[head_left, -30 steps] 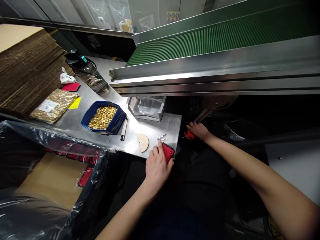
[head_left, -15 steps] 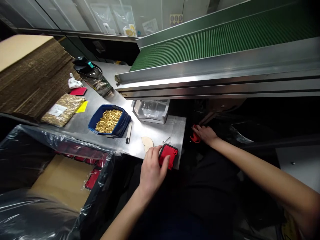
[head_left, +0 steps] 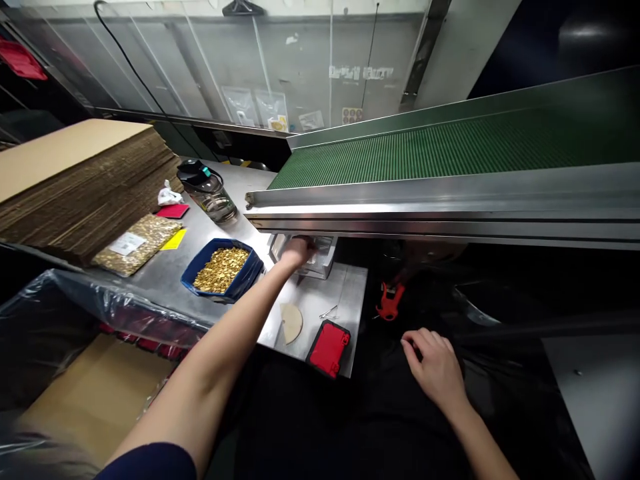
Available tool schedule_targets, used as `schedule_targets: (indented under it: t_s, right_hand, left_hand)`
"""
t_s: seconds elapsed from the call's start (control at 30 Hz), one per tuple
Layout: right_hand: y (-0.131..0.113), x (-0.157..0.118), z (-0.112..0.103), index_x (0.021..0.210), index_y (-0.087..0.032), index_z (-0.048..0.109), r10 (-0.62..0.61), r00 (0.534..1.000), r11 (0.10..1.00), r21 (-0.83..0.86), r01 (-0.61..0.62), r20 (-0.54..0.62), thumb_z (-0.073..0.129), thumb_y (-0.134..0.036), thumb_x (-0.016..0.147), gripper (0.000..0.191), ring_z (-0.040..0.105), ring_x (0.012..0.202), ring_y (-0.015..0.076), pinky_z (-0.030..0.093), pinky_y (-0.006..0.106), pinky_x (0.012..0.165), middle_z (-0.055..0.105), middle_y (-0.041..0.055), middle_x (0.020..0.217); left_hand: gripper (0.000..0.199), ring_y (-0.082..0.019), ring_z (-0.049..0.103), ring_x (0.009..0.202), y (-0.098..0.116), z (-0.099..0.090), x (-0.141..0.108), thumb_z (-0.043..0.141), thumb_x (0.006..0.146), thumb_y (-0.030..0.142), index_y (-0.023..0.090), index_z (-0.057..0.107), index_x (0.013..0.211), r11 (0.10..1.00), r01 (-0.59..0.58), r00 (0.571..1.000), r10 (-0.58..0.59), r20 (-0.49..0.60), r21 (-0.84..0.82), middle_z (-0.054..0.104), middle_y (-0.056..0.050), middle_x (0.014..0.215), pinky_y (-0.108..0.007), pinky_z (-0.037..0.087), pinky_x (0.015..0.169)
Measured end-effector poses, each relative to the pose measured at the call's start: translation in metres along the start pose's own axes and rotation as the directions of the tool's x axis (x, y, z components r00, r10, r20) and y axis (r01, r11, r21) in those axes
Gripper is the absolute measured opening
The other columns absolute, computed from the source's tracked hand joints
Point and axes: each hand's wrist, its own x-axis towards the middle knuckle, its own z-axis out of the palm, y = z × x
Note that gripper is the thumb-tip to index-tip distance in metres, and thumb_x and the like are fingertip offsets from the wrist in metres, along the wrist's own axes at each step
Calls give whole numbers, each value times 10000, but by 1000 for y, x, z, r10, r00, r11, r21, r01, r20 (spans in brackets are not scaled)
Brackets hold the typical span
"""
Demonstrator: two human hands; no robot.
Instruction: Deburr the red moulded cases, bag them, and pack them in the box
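My left hand [head_left: 297, 253] reaches into a grey bin [head_left: 326, 261] that holds clear plastic. Its fingers point down and are mostly hidden, so a grip cannot be made out. Low on the right, my right hand [head_left: 436, 368] hovers over the dark lap area, loosely curled, with a gap between thumb and forefinger and nothing visible in it. Beyond that hand lies a red tool [head_left: 390, 301], apart from the fingers. A red case with a black rim [head_left: 329, 348] rests at the table corner, beside small metal pins [head_left: 329, 313] and a half-round beige piece [head_left: 292, 323].
A blue tray [head_left: 189, 279] of gold-coloured pieces stands left of the bin. Behind it are a water bottle [head_left: 215, 201], a bag of gold pieces [head_left: 145, 247] and stacked cardboard [head_left: 85, 190]. A green conveyor [head_left: 400, 150] overhangs the table. A plastic-lined box [head_left: 75, 373] sits lower left.
My left hand has left the red case and gone forward into the grey bin. My right hand has let go of the red tool and drawn back toward me. The view has tilted upward.
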Motion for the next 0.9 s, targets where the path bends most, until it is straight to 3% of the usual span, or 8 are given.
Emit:
schedule_targets:
  t_s: [0.1,0.33,0.7,0.9]
  right_hand:
    - [5,0,5,967,-230,665,69,995,994,84,-64,-65,486,-359,1037,232,611,804,203,410,356,804,664,30,846]
    - [8,11,7,941,-239,671,79,995,992,105,-73,-54,521,-341,1017,197,594,800,196,382,344,799,651,11,826]
    - [-1,11,9,932,-240,662,87,995,992,93,-82,-55,525,-326,1013,181,594,809,200,376,349,803,648,9,829]
    - [1,9,10,925,-243,657,84,994,993,90,-78,-66,522,-319,1008,176,604,804,202,382,352,801,655,9,835]
  left_hand:
    - [294,-223,694,1012,-7,0,8,646,969,421,158,692,1092,1000,8,1000,-9,28,26,723,-77,1126,-444,587,919]
    - [349,-229,697,1019,-18,0,0,623,975,465,154,690,1116,999,-40,997,39,66,19,730,-81,1119,-453,577,932]
    - [302,-234,693,1053,-19,-2,4,622,985,416,153,689,1119,1000,-1,997,-1,83,19,722,-85,1159,-458,581,944]
    - [344,-237,692,1063,-17,-5,-3,642,967,455,160,688,1137,998,-44,991,39,126,37,722,-90,1170,-470,574,960]
